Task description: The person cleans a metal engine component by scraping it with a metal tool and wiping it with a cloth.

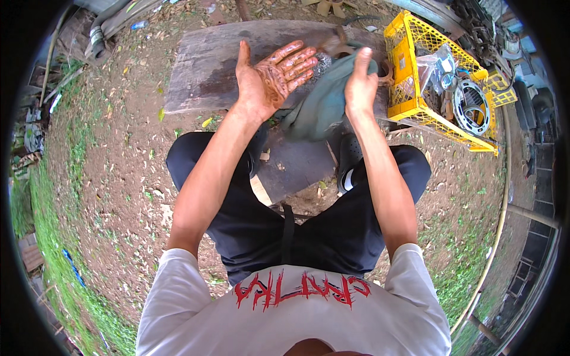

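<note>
My left hand point(270, 80) is held palm up over a weathered wooden board point(199, 68), its fingers spread. Wet brown grime coats the palm and fingers, and nothing lies in it. To the right, my right hand point(360, 89) grips a grey-green cloth point(320, 107), thumb pointing up. The cloth hangs toward my left hand and over the board's near edge, slightly blurred. Its folds hide most of my right fingers. Just beyond the cloth, a rusty brown metal part point(386, 72) shows partly on the board's right end.
A yellow plastic crate point(402, 65) stands on the right, holding a round metal ring part point(472, 107) and clear plastic bags point(442, 66). A dark flat panel point(297, 163) lies between my feet. Leaf-strewn soil point(124, 172) surrounds the board. A pale pole point(503, 202) runs along the right.
</note>
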A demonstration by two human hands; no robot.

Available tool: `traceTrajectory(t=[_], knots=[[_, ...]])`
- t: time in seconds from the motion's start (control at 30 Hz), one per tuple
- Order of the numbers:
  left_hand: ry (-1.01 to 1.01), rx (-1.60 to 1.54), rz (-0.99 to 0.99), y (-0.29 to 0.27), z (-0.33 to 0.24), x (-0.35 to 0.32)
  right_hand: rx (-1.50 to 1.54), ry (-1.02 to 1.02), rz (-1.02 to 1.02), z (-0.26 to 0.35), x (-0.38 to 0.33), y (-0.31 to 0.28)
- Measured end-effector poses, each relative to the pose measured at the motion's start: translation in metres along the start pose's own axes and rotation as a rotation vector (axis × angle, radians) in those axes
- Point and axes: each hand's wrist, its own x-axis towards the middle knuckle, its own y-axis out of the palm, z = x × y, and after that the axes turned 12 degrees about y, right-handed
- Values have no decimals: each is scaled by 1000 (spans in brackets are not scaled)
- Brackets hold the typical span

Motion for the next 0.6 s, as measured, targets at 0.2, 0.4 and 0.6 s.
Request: traceTrajectory(t=[0.2,0.4,0.6], knots=[[97,317,42,-10,75,-2,174,18,-69,7,-48,24],[522,1200,174,-18,105,-15,11,-172,-74,15,-40,16],[642,1409,224,-13,86,-5,137,-124,-113,4,-18,9]])
